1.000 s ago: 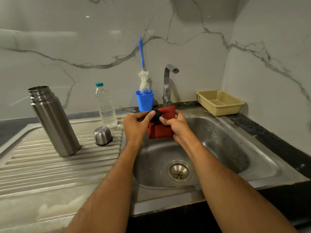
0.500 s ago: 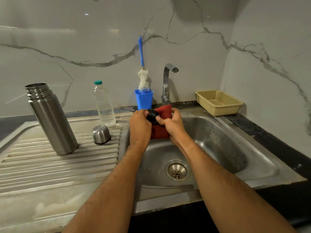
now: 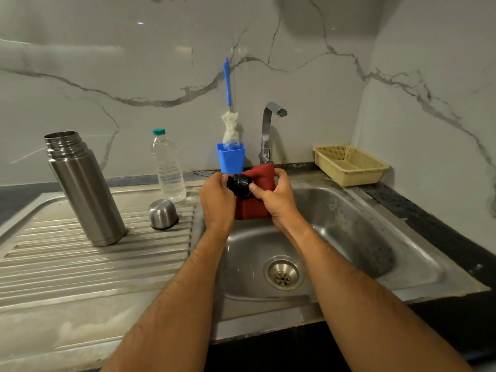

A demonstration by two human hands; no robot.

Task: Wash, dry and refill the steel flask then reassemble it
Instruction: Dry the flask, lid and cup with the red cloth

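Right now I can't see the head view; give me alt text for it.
Over the sink, the left hand grips a black stopper while the right hand holds a red cloth against it. The open steel flask stands on the drainboard beside its steel cup and a water bottle.

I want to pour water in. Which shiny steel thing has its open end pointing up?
The tall flask on the drainboard; its threaded mouth faces up. The small steel cup beside it sits upside down, dome up.
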